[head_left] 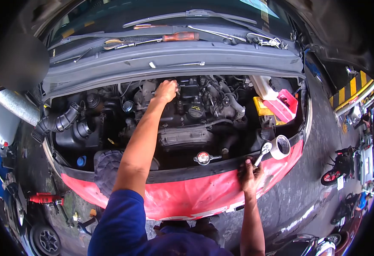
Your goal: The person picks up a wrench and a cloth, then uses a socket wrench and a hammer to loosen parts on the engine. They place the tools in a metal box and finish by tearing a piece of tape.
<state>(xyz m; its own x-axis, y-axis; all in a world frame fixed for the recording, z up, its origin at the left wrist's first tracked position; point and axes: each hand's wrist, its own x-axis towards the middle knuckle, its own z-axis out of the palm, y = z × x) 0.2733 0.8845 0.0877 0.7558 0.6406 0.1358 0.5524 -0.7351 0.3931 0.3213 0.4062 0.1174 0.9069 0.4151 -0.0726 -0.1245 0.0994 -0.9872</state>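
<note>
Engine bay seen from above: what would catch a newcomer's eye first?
Probably the bright red cover along the car's front edge, nearest the person. Next, perhaps, the left hand reaching into the engine at the middle, while the right hand holds a shiny ratchet beside a roll of tape. An open red tray also stands out at the bay's right.

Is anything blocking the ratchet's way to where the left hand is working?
Nothing visible: the ratchet, in the right hand, could probably pass over the engine to the left hand. The tape roll is outside that path.
</note>
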